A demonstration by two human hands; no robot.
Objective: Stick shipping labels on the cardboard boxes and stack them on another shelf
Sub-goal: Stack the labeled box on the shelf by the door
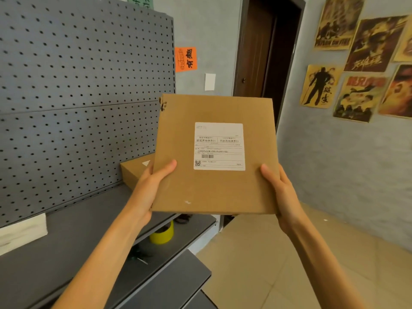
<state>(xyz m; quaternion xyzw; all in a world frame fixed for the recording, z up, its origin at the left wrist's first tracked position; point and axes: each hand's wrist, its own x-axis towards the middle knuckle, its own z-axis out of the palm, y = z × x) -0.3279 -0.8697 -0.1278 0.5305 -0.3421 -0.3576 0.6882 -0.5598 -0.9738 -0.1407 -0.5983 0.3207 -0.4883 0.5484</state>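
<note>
I hold a flat brown cardboard box in mid-air at the centre, its top face toward me. A white shipping label with a barcode and QR code is stuck on that face. My left hand grips the box's left edge, thumb on top. My right hand grips its right edge the same way. Behind the held box, a second cardboard box lies on the grey shelf, partly hidden.
A grey pegboard panel backs the shelf. A white block lies at the shelf's left. A yellow tape roll sits on a lower shelf, with dark tools near it. A door and wall posters are to the right, above tiled floor.
</note>
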